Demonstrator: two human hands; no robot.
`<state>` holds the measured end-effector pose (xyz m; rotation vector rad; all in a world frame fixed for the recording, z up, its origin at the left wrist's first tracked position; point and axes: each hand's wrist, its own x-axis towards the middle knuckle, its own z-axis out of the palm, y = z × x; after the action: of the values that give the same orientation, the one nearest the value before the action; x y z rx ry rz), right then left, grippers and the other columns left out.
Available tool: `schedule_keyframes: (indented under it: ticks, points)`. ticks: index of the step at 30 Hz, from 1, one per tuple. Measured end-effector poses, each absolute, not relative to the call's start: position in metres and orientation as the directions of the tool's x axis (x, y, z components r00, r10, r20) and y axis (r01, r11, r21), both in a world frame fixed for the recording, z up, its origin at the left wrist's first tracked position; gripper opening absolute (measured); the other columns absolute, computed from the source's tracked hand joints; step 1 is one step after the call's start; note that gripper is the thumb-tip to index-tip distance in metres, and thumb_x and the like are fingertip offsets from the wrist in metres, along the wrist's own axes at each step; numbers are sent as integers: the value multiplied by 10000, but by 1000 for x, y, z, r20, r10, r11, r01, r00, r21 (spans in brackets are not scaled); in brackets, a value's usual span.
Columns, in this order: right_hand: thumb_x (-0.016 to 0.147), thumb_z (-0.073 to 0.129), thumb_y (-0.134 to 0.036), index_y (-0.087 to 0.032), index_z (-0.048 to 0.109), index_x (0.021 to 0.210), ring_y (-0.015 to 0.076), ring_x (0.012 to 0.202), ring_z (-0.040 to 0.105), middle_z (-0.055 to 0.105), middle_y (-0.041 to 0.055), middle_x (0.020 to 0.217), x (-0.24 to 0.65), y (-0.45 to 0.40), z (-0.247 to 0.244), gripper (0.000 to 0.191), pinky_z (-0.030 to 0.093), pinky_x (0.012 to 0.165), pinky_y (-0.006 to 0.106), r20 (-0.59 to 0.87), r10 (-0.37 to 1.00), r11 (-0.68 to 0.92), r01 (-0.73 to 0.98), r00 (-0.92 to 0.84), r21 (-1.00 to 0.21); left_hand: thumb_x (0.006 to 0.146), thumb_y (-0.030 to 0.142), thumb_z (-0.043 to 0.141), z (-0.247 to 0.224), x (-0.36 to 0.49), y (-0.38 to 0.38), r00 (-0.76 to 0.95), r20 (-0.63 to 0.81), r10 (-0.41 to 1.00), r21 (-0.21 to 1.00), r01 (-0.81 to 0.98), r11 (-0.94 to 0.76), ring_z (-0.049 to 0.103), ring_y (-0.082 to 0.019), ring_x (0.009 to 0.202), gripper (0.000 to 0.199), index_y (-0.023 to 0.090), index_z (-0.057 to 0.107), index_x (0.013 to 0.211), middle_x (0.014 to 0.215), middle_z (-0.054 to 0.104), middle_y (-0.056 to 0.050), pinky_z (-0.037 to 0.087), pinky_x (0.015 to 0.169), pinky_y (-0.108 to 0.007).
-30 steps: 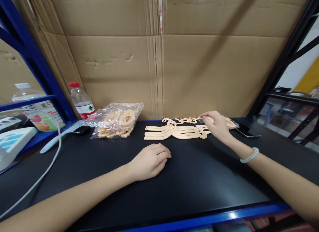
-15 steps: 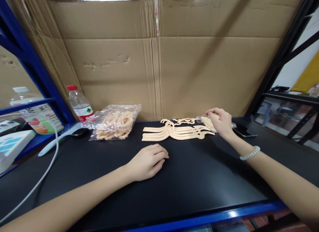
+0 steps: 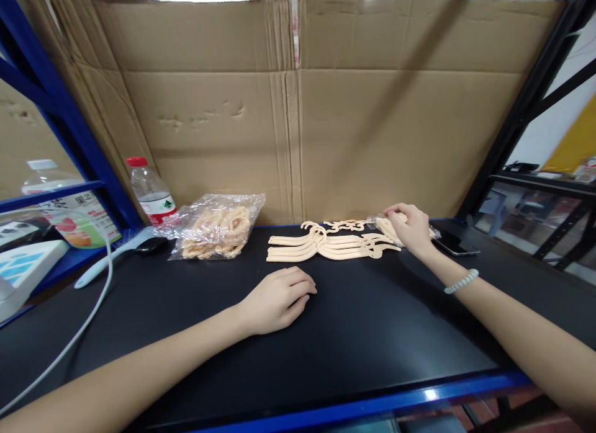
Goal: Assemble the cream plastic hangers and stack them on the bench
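Observation:
My left hand (image 3: 282, 299) lies on the black table, its fingers together and loosely bent, holding nothing. Just beyond it are several beige clothes hangers (image 3: 293, 252), laid side by side with their hooks overlapping in the middle. At the back right, my right hand (image 3: 412, 228) is bent over a clear plastic bag of beige pieces (image 3: 386, 227). Its fingers curl down at the bag, and the fingertips are partly hidden, so what they grip cannot be made out. Behind the hangers is a row of small curly beige pieces (image 3: 347, 225).
A larger plastic bag of beige pieces (image 3: 218, 231) sits at the back left, near a red-capped bottle (image 3: 151, 194) and a light blue brush-like handle (image 3: 105, 262). A phone (image 3: 454, 242) lies right of my right hand. Cardboard (image 3: 372, 129) stands behind; a white cable (image 3: 88, 321) crosses the left.
Both hands keep nearly the same places and poses. The whole view has shifted very slightly. The hangers and bags stay where they were.

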<state>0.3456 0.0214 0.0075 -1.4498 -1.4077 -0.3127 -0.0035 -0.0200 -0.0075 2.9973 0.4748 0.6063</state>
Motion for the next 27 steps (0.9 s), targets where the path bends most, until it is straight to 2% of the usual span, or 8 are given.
schedule_keyframes:
  ticks: [10,21,27]
  points:
    - [768,457,-295,-186,698,730,243,810,601,696,83,779,344,22,4,267,426,754,358,753,612,218,865,240,-453,911,150,425,-9,-4,-20,878,365,311,119,287,-950,579,-189,974,230,153,613,1042,1053,639,-79,471,885,-315]
    - [792,436,-285,-193,684,737,252,842,600,704,85,805,340,21,2,270,436,789,376,748,636,213,889,190,-406,913,147,424,-8,-3,-20,876,362,320,118,297,-948,579,-187,982,230,156,615,1041,1052,640,-75,470,893,-313]
    - [789,478,-229,-175,709,815,242,827,619,720,79,824,341,33,-2,238,449,775,350,661,749,225,918,51,-326,908,148,423,-8,-3,-20,875,371,312,123,287,-950,585,-187,972,233,165,618,1035,1043,646,-75,477,889,-314]
